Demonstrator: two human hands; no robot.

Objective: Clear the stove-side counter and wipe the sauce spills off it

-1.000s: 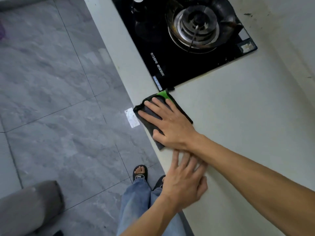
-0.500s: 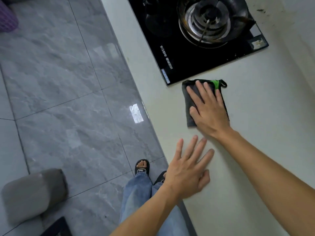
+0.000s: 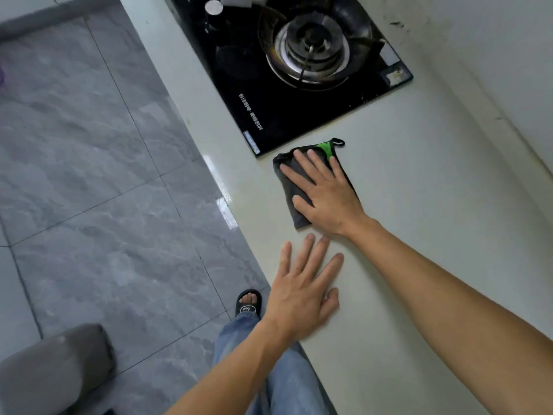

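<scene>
The wiping step is in hand, by the look of it. The right hand [image 3: 327, 193] lies flat on a dark grey cloth [image 3: 291, 202] with a green corner, fingers straight and spread, pressing it down onto the pale worktop [image 3: 419, 205] rather than pinching it; that grip is an open palm press. The cloth sits just in front of the near corner of the black stove [image 3: 269, 109], close to its edge but not on the glass as far as I can tell. The left hand [image 3: 302, 290] rests flat on the worktop nearer the body, fingers straight and fanned, holding nothing, its fingertips near the right wrist.

The stretch of worktop in view carries only the cloth, so the clearing part seems done here. I cannot make out any plain sauce spill near the cloth; a few dark specks show far off by the wall [image 3: 398, 23], beyond the stove's back corner.

The next move likely calls for steady downward pressure while sliding the cloth along the stove's edge and out across the worktop, keeping it flat so it does not bunch, with the left hand bracing
</scene>
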